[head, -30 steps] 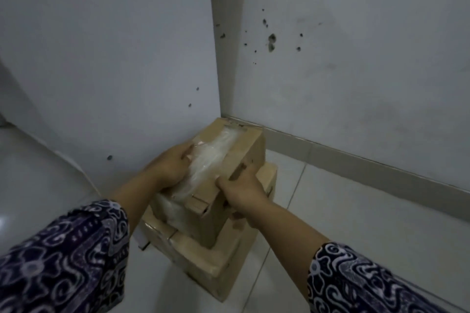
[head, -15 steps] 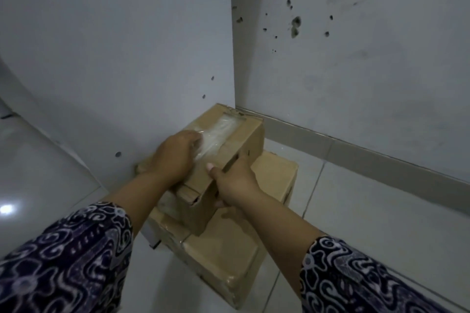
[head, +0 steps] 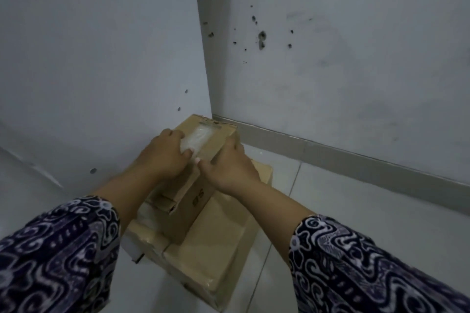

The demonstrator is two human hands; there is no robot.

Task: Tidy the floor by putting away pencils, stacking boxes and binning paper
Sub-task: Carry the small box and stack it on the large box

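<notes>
A small cardboard box [head: 194, 201] with clear tape along its top sits on a larger flat cardboard box [head: 216, 249] on the floor, pushed into the corner of two walls. My left hand [head: 165, 157] lies on the small box's top left side, fingers curled over the tape. On the top right edge rests my right hand [head: 229, 165], its thumb pointing toward the left hand. Both hands grip the small box. No pencils or paper are in view.
White walls [head: 330, 71] with small dark holes meet in a corner right behind the boxes. A grey skirting board [head: 356, 160] runs along the right wall. White floor tiles [head: 356, 216] stretch to the right of the stack.
The small box has slid further back toward the corner on the larger box. My right hand has moved up from the box's near side to its top right edge.
</notes>
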